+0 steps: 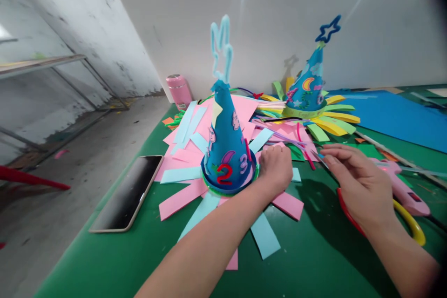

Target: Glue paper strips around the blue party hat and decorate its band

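A blue cone party hat point(225, 137) stands upright, with number and cartoon stickers, a light-blue fuzzy wire shape on top, and pink and light-blue paper strips fanned around its brim. My left hand point(277, 165) is closed at the brim's right side, over the strips; whatever its fingers hold is hidden. To the right, my right hand point(356, 186) has thumb and fingers pinched together, with a tiny blue bit at the tips. Scissors with red and yellow handles point(412, 224) show beneath and beside that hand; I cannot tell whether it grips them.
A second blue hat point(309, 86) with a star stands behind, right. A pink glue gun point(405, 188) lies beside my right hand. A phone point(129, 195) lies near the table's left edge. A pink bottle point(179, 91), paper pieces and a blue sheet point(394, 114) are farther back.
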Available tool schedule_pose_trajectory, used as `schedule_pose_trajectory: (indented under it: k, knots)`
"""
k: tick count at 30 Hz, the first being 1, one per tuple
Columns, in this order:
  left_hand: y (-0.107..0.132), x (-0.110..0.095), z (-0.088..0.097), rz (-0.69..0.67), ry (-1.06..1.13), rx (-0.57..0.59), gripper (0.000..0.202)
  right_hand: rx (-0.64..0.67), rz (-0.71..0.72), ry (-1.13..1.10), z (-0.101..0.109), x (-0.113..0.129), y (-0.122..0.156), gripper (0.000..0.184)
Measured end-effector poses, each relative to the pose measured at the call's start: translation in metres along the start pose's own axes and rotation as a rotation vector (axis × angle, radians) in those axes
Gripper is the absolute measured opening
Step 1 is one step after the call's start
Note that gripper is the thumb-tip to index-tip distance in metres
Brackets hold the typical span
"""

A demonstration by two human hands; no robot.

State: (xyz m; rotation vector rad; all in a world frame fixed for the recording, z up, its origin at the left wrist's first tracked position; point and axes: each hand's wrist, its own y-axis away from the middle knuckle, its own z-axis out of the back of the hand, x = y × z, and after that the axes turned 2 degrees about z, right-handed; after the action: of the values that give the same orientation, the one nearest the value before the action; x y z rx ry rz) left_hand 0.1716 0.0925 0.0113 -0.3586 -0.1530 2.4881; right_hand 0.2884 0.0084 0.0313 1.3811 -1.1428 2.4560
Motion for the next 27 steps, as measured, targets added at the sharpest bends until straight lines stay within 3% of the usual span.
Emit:
schedule_pose_trajectory:
  k: [2,6,9,11,14,15,17,20,23,27]
  knots:
    - [0.015,-0.005,0.013,-0.056,0.003,-0.004,0.014,0.003,-0.012,-0.001,0.000,0.000,0.000,0.012]
    - [0.072,-0.004,0.049,-0.359,0.051,-0.114,0.008,-0.005,-0.040,0.046,0.002,0.001,0.001,0.014]
    - [0.120,0.013,0.076,-0.414,0.163,-0.256,0.012,-0.003,-0.065,0.065,0.002,0.001,0.002,0.016]
    - [0.144,0.029,0.090,-0.359,0.227,-0.343,0.012,0.010,-0.065,0.065,0.001,0.000,0.003,0.017]
    - [0.162,0.057,0.106,-0.152,0.256,-0.403,0.019,0.036,-0.044,0.075,-0.002,0.000,0.005,0.017]
    - [0.163,0.067,0.110,-0.002,0.252,-0.397,0.019,0.042,-0.036,0.083,-0.002,0.000,0.005,0.016]
    - [0.160,0.091,0.119,0.273,0.251,-0.358,0.020,0.051,-0.025,0.103,-0.004,0.001,0.006,0.015]
    - [0.143,0.139,0.130,0.594,0.184,-0.389,0.018,0.068,-0.012,0.140,-0.005,0.001,0.006,0.014]
    - [0.119,0.197,0.133,0.725,0.158,-0.401,0.016,0.085,0.015,0.147,-0.006,-0.001,0.008,0.013]
    - [0.092,0.258,0.127,0.824,0.093,-0.279,0.015,0.121,0.014,0.137,-0.008,-0.002,0.009,0.013]
